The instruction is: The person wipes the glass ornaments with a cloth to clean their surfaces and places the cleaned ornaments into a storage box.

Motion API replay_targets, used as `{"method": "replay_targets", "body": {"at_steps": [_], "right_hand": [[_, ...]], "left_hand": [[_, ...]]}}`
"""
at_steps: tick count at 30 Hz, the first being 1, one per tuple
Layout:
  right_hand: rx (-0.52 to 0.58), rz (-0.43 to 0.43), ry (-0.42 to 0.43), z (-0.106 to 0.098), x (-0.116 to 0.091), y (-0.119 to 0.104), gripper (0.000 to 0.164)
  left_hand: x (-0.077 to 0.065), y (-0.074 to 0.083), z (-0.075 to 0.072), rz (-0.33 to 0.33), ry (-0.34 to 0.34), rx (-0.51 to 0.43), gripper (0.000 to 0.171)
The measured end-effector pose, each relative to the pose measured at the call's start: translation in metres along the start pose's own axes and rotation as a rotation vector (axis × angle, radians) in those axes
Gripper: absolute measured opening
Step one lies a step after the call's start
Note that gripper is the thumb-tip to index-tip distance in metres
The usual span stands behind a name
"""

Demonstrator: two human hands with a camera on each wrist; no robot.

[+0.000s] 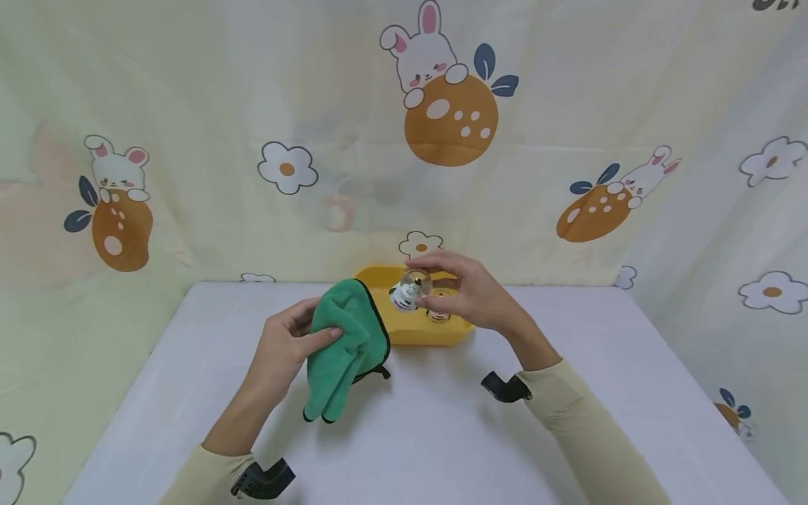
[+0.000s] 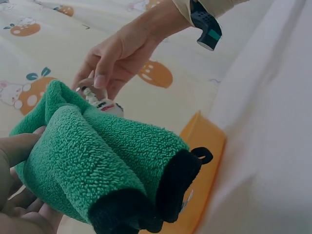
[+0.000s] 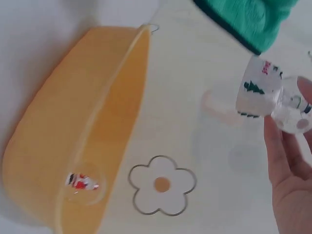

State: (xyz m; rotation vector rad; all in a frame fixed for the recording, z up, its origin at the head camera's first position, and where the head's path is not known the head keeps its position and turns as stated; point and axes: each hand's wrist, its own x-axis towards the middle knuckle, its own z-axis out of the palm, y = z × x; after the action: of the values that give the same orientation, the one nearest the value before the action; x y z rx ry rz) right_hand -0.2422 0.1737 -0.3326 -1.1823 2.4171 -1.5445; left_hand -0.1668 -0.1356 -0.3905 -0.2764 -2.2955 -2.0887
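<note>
In my right hand [image 1: 463,291] I pinch a small snow globe [image 1: 410,291] by its clear dome, thumb on one side and fingers on the other. Its white base, printed with a green tree and red marks, points down and left in the head view. My left hand [image 1: 287,344] grips a folded green towel [image 1: 350,344] with black edging and a small black loop, thumb on top. The towel hangs just left of the globe. Behind and below the globe stands a yellow tray [image 1: 423,335], with a second snow globe [image 3: 84,183] inside it, showing a red and white figure.
The tray sits near the far edge of a white table [image 1: 429,435]. A cream curtain [image 1: 303,84] printed with rabbits, oranges and flowers rises behind the table and along its sides. Each wrist carries a black camera mount [image 1: 505,387].
</note>
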Motion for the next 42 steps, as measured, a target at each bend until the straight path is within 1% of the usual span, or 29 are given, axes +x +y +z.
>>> {"method": "replay_targets", "body": {"at_steps": [5,8,11,16,19,22,25,28,31,35,42], "right_hand": [[0.006,0.043,-0.072,-0.005,0.006,0.015,0.05],[-0.013,0.065,-0.113,-0.006,0.01,0.025,0.049],[-0.064,0.078,-0.146,-0.007,0.015,0.034,0.049],[-0.16,0.074,-0.186,-0.008,0.024,0.051,0.047],[-0.185,0.072,-0.203,-0.007,0.029,0.059,0.046],[-0.187,0.073,-0.215,-0.006,0.035,0.066,0.045],[-0.151,0.092,-0.234,-0.004,0.04,0.072,0.045],[-0.118,0.129,-0.26,-0.002,0.044,0.079,0.045],[-0.114,0.174,-0.272,0.002,0.05,0.088,0.045],[-0.142,0.22,-0.285,0.005,0.055,0.095,0.045],[-0.271,0.222,-0.344,0.011,0.062,0.104,0.045]], "left_hand": [[-0.004,-0.005,-0.01,-0.021,-0.017,0.042,0.053],[-0.007,-0.008,-0.016,-0.036,-0.02,0.045,0.053],[-0.01,-0.011,-0.023,-0.045,-0.016,0.047,0.054],[-0.014,-0.017,-0.032,-0.061,-0.018,0.07,0.054],[-0.016,-0.02,-0.038,-0.071,-0.021,0.081,0.055],[-0.016,-0.023,-0.042,-0.076,-0.023,0.089,0.056],[-0.016,-0.026,-0.047,-0.072,-0.024,0.099,0.056],[-0.017,-0.027,-0.051,-0.07,-0.023,0.108,0.055],[-0.018,-0.028,-0.057,-0.069,-0.023,0.12,0.055],[-0.02,-0.028,-0.063,-0.074,-0.022,0.126,0.055],[-0.024,-0.027,-0.074,-0.081,-0.019,0.139,0.056]]}}
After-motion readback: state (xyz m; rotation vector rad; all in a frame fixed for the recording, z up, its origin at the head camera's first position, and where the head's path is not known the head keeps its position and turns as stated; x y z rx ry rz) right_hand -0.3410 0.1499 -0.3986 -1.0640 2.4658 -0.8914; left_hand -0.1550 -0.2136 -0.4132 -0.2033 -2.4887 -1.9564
